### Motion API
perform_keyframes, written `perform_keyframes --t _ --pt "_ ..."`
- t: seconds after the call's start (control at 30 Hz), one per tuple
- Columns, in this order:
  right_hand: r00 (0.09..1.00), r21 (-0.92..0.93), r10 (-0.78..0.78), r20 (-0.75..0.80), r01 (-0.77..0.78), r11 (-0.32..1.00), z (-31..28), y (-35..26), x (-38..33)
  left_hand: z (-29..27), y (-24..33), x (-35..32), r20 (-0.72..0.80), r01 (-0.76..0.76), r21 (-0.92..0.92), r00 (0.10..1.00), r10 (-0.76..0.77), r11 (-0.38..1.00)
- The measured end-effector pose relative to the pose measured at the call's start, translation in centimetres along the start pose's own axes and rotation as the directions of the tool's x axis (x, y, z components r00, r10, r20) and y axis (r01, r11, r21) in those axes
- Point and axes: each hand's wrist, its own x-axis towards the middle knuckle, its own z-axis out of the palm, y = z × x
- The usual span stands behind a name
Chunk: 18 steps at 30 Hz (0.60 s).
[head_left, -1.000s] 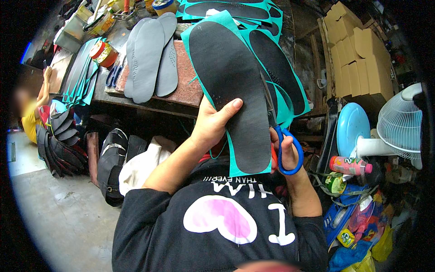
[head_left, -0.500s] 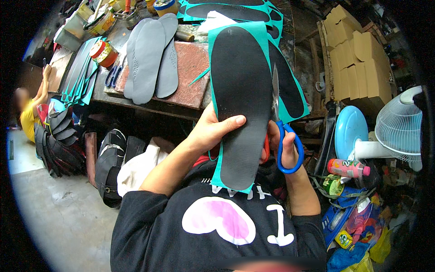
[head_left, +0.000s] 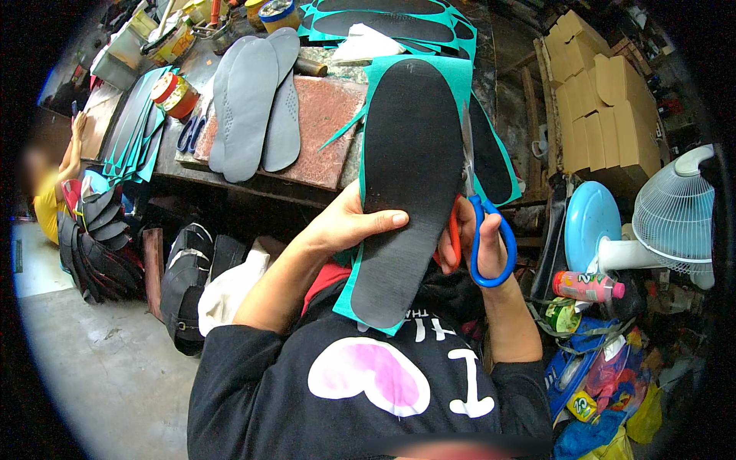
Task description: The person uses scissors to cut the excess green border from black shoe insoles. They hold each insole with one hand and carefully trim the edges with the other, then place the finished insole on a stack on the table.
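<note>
A black insole shape on a teal backing sheet is held up lengthwise in front of my chest. My left hand grips its left edge, thumb flat on the black face and fingers hidden behind. My right hand is closed on scissors with one blue and one red handle loop. Their blades point away from me along the insole's right edge, partly hidden by it. Teal trim remains at the top and the lower left edge. Beyond the blades lies another teal-edged black insole piece.
Grey insoles overlap on a reddish slab on the workbench. More teal sheets, a red-lidded jar and another pile of teal-edged pieces lie around. At right are cardboard boxes and a fan. A person in yellow is far left.
The insole sheet has come slightly down, its far end shifting right and its near end left. Both hands keep their grip, and the scissors remain along the right edge.
</note>
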Motion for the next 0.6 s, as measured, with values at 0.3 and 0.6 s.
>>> perform_keyframes --t 0.3,0.6 --pt "0.998 -0.102 0.062 0.001 -0.061 0.993 -1.1 -0.5 0.1 -1.6 3.3 2.2 -0.174 -0.225 -0.067 0.962 0.211 0.972" --pt "0.998 -0.088 -0.038 0.055 0.043 0.995 0.5 -1.1 1.8 -0.4 3.8 2.9 -0.154 -0.198 0.268 0.957 0.244 0.943"
